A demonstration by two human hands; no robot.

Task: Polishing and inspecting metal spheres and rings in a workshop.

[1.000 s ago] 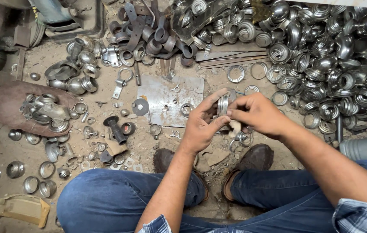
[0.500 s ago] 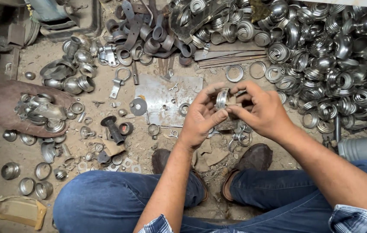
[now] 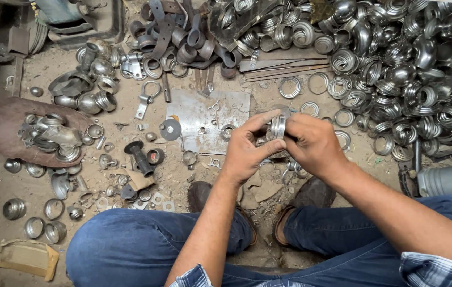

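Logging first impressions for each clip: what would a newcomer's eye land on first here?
First, the two hands meeting at centre: the left hand and right hand together grip a small ribbed metal ring above a flat steel plate on the dirt floor. Next, the big heap of shiny ribbed rings and cups filling the upper right.

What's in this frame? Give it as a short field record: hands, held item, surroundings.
left hand: left hand pinches the near side of a small ribbed silver metal ring
right hand: right hand grips the same ring from the other side
under hands: flat grey steel plate on the dirt floor
right side: heap of shiny ribbed metal rings and cups
left side: brown leather pad bearing metal parts
near plate: short black metal cylinder
posture: seated, blue jeans, brown shoes
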